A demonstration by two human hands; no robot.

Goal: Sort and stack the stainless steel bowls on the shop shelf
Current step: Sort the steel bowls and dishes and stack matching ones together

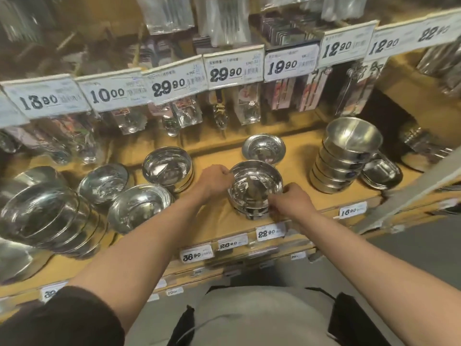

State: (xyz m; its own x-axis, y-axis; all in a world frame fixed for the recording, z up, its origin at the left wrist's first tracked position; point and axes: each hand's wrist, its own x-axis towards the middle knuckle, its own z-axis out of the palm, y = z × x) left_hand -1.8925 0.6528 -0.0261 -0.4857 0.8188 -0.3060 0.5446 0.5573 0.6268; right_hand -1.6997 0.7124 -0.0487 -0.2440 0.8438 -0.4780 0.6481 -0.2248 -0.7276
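**Bowl stack held at shelf front**

While my right hand (290, 203) pinches the near rim and my left hand (215, 179) closes its grip on the far-left rim, the short bowl stack (255, 187) sits mid-shelf (219, 221) near the front edge. Farther back lies a shallow dish (264, 149); right, a tall bowl stack (345, 156).
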